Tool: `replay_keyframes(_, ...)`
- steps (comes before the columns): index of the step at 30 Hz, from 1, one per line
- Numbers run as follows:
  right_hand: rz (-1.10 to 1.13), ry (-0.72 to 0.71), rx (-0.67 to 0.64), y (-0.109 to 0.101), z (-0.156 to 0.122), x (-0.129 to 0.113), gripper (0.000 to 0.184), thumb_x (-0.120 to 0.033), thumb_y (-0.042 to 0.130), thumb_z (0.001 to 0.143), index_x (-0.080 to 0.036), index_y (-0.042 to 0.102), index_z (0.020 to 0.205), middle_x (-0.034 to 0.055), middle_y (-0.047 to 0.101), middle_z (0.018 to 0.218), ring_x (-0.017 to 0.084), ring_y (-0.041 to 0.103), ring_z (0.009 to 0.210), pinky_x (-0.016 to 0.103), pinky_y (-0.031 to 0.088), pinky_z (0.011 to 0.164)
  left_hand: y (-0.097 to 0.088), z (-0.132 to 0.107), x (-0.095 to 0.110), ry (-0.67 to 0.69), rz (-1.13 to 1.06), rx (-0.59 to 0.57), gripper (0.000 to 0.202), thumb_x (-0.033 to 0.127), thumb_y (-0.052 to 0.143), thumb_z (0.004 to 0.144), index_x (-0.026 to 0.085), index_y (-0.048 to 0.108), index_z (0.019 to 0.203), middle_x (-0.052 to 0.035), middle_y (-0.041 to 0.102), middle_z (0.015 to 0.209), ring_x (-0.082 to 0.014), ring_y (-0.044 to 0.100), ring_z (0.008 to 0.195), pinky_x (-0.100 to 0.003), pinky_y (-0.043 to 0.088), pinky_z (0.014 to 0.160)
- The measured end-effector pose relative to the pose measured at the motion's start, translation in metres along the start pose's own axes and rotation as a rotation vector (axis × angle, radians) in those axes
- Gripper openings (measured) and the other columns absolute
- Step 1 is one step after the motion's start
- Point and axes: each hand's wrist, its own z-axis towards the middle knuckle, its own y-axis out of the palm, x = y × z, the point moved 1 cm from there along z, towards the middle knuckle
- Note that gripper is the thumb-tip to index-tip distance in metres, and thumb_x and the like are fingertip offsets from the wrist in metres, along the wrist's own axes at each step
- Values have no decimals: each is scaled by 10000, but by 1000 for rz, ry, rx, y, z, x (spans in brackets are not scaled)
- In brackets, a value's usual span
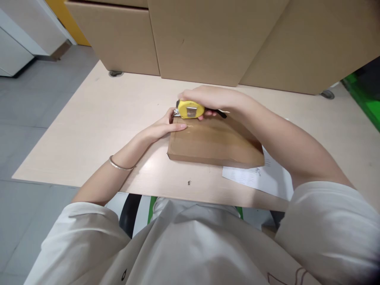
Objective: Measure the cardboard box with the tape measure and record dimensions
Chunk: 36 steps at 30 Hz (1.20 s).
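Observation:
A flat brown cardboard parcel (215, 144) lies on the pale wooden table (97, 130) in front of me. My right hand (208, 99) is closed around a yellow tape measure (190, 109) at the parcel's far left corner. My left hand (163, 127) rests on that same corner, its fingers stretched along the top edge next to the tape measure's metal tip. A thin bracelet (120, 165) circles my left wrist.
A printed sheet of paper (261, 176) sticks out from under the parcel's right side. Large cardboard boxes (208, 39) stand along the back of the table. Grey floor lies to the left, and a green object (365, 99) sits at the far right.

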Motion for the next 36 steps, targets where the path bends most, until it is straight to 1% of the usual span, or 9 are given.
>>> replay_keyframes(3, 16, 35, -15, -14, -17, 19, 478, -679, 542, 1014, -234, 608, 851, 34, 599, 610, 139, 381, 454, 320, 289, 477, 2, -2, 2, -92, 1, 27, 857, 531, 1000, 704, 255, 566, 1390, -136, 650, 1526, -434, 565, 1521, -599, 459, 1272)
replay_keyframes(6, 27, 74, -13, -19, -25, 32, 468, -662, 507, 1015, -235, 602, 849, 45, 621, 632, 142, 366, 451, 326, 274, 460, 9, 0, 5, -83, -52, 54, 739, 646, 891, 806, 212, 615, 1336, -152, 681, 1493, -434, 574, 1509, -575, 453, 1280)
replay_keyframes(9, 36, 86, -9, -18, -23, 33, 456, -642, 496, 1021, -237, 608, 846, 47, 614, 634, 147, 358, 455, 337, 274, 467, 14, 4, 3, -76, -144, 121, 669, 761, 707, 918, 177, 664, 1243, -156, 751, 1387, -414, 633, 1442, -553, 472, 1266)
replay_keyframes(12, 41, 62, -23, -17, -22, 30, 445, -626, 501, 1033, -237, 621, 853, 49, 621, 648, 149, 370, 466, 339, 290, 482, 14, 5, 2, -58, -130, 159, 657, 752, 722, 917, 169, 677, 1216, -142, 778, 1354, -382, 670, 1394, -521, 487, 1259)
replay_keyframes(15, 23, 74, -15, -23, -33, 37, 442, -605, 489, 1052, -233, 640, 865, 45, 635, 657, 135, 386, 470, 330, 292, 497, 12, 4, 3, -52, -98, 121, 694, 771, 726, 911, 151, 687, 1220, -157, 777, 1364, -379, 678, 1380, -523, 491, 1259)
replay_keyframes(21, 80, 184, 108, -65, -92, 104, 381, -345, 399, 1085, -190, 689, 892, 78, 676, 675, 112, 427, 490, 338, 283, 530, 8, 3, 2, -48, -81, 122, 676, 781, 718, 918, 171, 657, 1202, -145, 764, 1364, -386, 657, 1406, -548, 500, 1252)
replay_keyframes(24, 126, 321, 196, -81, -115, 140, 407, -323, 372, 1104, -176, 701, 914, 97, 663, 650, 135, 437, 483, 349, 298, 517, 6, 4, -1, -56, -85, 136, 676, 790, 725, 907, 180, 630, 1182, -134, 762, 1319, -394, 656, 1394, -564, 493, 1252)
replay_keyframes(26, 141, 350, 188, -82, -119, 153, 399, -336, 393, 1106, -172, 698, 907, 99, 659, 650, 144, 447, 488, 341, 310, 508, 4, 4, -2, -76, -87, 146, 669, 788, 727, 905, 185, 608, 1170, -129, 759, 1286, -394, 660, 1378, -573, 489, 1251)
replay_keyframes(36, 132, 383, 161, -76, -117, 151, 393, -361, 387, 1127, -177, 669, 923, 84, 671, 652, 124, 387, 463, 301, 332, 501, -1, 3, -4, -92, -52, 148, 607, 773, 681, 952, 202, 594, 1141, -115, 764, 1236, -380, 675, 1348, -572, 497, 1235)
